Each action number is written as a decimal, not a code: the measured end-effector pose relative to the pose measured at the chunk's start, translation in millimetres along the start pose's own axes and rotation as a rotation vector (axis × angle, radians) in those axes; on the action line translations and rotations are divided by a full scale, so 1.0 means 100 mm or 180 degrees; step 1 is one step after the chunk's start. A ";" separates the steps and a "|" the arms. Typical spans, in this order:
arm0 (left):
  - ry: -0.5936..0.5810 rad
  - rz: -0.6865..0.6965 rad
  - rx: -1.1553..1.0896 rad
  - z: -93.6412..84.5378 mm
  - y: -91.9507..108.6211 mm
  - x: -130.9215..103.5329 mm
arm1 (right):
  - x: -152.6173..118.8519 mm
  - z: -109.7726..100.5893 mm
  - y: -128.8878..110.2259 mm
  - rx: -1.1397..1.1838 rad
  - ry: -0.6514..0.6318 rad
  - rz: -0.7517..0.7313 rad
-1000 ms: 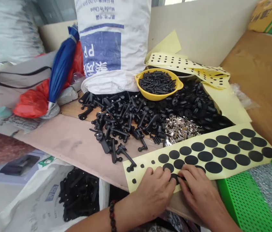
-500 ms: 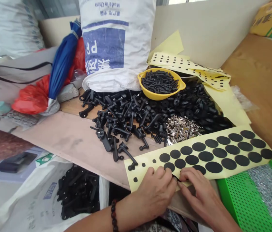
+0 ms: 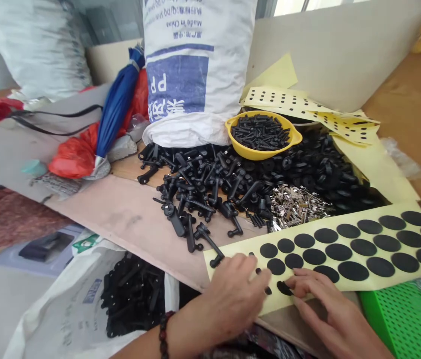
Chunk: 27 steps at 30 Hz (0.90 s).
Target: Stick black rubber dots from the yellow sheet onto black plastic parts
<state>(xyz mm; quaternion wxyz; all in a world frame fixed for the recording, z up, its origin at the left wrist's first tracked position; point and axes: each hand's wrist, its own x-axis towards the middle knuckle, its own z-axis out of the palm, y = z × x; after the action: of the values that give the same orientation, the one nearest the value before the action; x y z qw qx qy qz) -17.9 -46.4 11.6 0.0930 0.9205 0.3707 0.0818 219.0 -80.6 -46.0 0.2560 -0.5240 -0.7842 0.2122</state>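
Head view: your right hand's (image 3: 332, 305) thumb and fingertips bunch near a black disc (image 3: 283, 287); whether they pinch it can't be told. Your left hand (image 3: 234, 294) curls over the yellow sheet (image 3: 228, 250), its grip hidden. Uneven lifting could crease the disc; a tug could shift the sheet, whose right part reaches over the green basket (image 3: 393, 309). The disc lies between your hands, beside the right fingertips, near the desk's (image 3: 120, 214) front edge.

Smooth yellow paper sheet (image 3: 393, 271) with matt black discs (image 3: 352, 270); glossy yellow plastic bowl (image 3: 255, 152); shiny metal clips (image 3: 296, 205).
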 end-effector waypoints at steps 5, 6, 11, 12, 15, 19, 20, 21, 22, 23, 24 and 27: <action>-0.0337 -0.1338 0.0742 -0.25 -0.29 -0.13 | -0.05 -0.03 0.12 0.0360 -0.0379 0.0497; -0.0513 -0.1463 0.0769 -0.26 -0.31 -0.11 | -0.04 -0.02 0.12 0.0441 -0.0324 0.0527; -0.0832 -0.1773 0.0651 -0.23 -0.29 0.08 | 0.01 0.00 -0.05 0.0928 0.0093 0.0670; -0.0812 -0.1841 0.0622 -0.23 -0.28 0.10 | 0.02 0.00 -0.11 0.1068 0.0240 0.0730; -0.0754 -0.1896 0.0352 -0.24 -0.30 0.08 | 0.06 -0.03 -0.26 0.1525 0.0744 0.1022; -0.0843 -0.1647 -0.0146 -0.22 -0.35 0.01 | 0.13 -0.06 -0.37 0.2064 0.0806 0.1440; -0.0934 -0.1610 -0.0157 -0.20 -0.36 0.01 | 0.15 -0.07 -0.38 0.2162 0.0780 0.1509; -0.1038 -0.1598 -0.0128 -0.19 -0.36 0.01 | 0.17 -0.07 -0.40 0.2239 0.0756 0.1556; -0.1122 -0.1610 -0.0096 -0.18 -0.36 0.03 | 0.18 -0.07 -0.41 0.2295 0.0734 0.1583; -0.1142 -0.1635 -0.0110 -0.18 -0.36 0.05 | 0.20 -0.07 -0.43 0.2341 0.0713 0.1597; -0.1078 -0.1655 -0.0230 -0.18 -0.36 0.07 | 0.21 -0.08 -0.44 0.2397 0.0696 0.1603; -0.0611 -0.1609 -0.1477 -0.18 -0.35 0.14 | 0.23 -0.10 -0.46 0.2717 0.0640 0.1656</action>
<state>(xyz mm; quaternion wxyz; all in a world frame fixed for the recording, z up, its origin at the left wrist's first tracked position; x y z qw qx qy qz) -35.9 -9.8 22.4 0.3513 0.7574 0.5479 0.0513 185.2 -75.1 -6.0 0.4602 -0.5684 -0.4426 0.5189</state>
